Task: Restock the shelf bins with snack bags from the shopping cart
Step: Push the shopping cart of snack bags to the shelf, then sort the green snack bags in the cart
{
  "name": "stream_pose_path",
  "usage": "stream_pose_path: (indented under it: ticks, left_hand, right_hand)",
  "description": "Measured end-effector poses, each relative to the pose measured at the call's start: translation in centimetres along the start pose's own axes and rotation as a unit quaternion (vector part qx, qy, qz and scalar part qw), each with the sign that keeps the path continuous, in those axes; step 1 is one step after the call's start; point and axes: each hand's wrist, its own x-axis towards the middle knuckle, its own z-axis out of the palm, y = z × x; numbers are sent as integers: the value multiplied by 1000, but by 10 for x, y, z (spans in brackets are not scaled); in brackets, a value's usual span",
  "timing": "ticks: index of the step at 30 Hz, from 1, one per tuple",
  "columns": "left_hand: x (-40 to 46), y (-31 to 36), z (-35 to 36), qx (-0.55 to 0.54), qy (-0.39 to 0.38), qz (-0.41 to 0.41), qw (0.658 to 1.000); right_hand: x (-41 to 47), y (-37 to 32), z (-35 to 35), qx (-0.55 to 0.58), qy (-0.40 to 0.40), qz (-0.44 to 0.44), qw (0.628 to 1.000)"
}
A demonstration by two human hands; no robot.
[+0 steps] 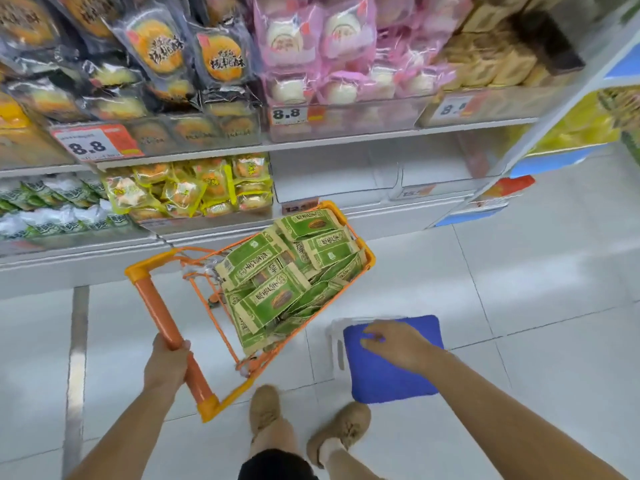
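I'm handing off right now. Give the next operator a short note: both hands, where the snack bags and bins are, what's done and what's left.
Left hand grips the orange cart handle.
Right hand is open over the blue-topped stool on the floor; contact can't be told.
Shopping cart is piled with green snack bags, parked before the lower shelf.
Clear bins right of the yellow packs look empty.
Done: cart in position. Left: all bags, none in hand yet.

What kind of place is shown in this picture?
Most likely a supermarket aisle. Shelf bins hold wrapped pastries behind price tags reading 8.8, and the left hand grips the handle of an orange shopping cart full of green snack bags.
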Motion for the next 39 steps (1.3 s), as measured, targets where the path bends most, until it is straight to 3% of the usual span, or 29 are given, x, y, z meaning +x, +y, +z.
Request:
stream_pose_path:
  ticks: [13, 17, 24, 27, 29, 30, 32, 34, 36, 39]
  left_hand:
    - [-5, 82, 44, 95, 6, 75, 993]
    - [-16, 95, 62, 117, 66, 86, 987]
    - [-27, 100, 98, 3, 209, 77, 975]
    - [-17, 103, 119, 19, 330, 102, 938]
    - [-12, 114, 137, 65, 413, 174, 892]
    - [-9, 122, 149, 84, 418, 227, 876]
    - [2, 146, 179, 110, 332, 326, 878]
    - [12, 169, 209, 156, 183, 377, 895]
    - [27, 185, 228, 218, 100, 379, 894]
    - [56, 192, 239, 311, 50, 363, 877]
  right_hand:
    - [58, 2, -105, -81, 20, 14, 996]
    - [68, 0, -142, -141, 32, -1, 989]
    - [138, 4, -196, -199, 136, -90, 966]
    - [196, -7, -209, -241, 158, -221, 932]
    - [234, -19, -214, -272, 128, -279, 912]
    - [249, -22, -212, -293, 120, -297, 901]
    - [270, -26, -205, -317, 102, -329, 884]
    - [286, -27, -199, -317, 90, -347, 878]
    - [296, -29, -196, -299, 73, -353, 884]
    - [303, -31, -194, -275, 61, -386, 878]
